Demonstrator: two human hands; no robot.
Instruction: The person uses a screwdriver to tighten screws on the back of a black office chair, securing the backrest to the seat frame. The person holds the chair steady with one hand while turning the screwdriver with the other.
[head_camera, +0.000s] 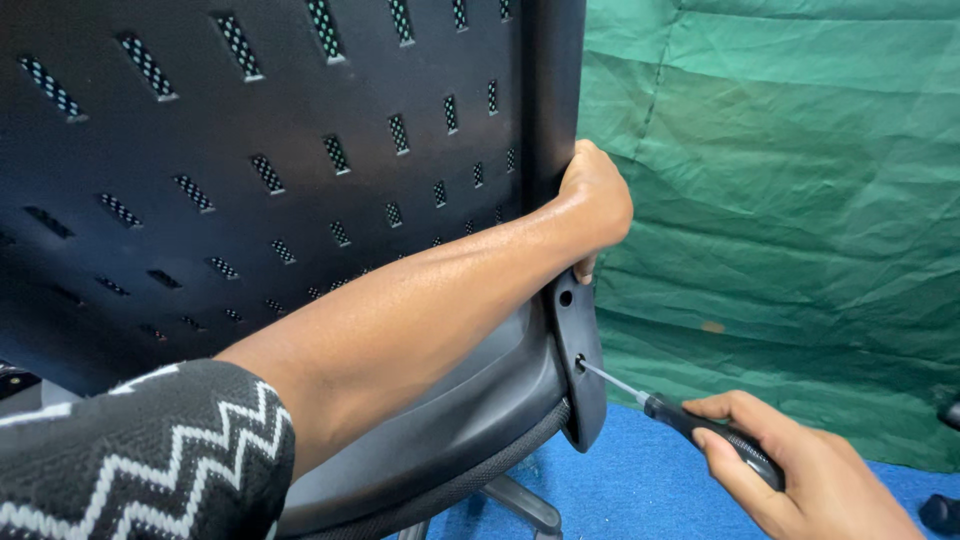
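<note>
At chair (300, 150) edge: left hand (593, 205) gripping, right hand (800, 470) holding one screwdriver (690, 420) (two holes).

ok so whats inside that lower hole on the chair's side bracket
The screwdriver tip sits in the lower hole of the bracket, held by the right hand. Any screw inside is hidden. The left hand grips the chair back.

Black chair (250, 200); green tarp (780, 200); floor (640, 480) seemingly blue.

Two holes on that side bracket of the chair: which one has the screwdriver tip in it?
The lower hole. The screwdriver in the right hand has its shaft tip at it, while the upper hole, just below the left hand, stands open.
</note>
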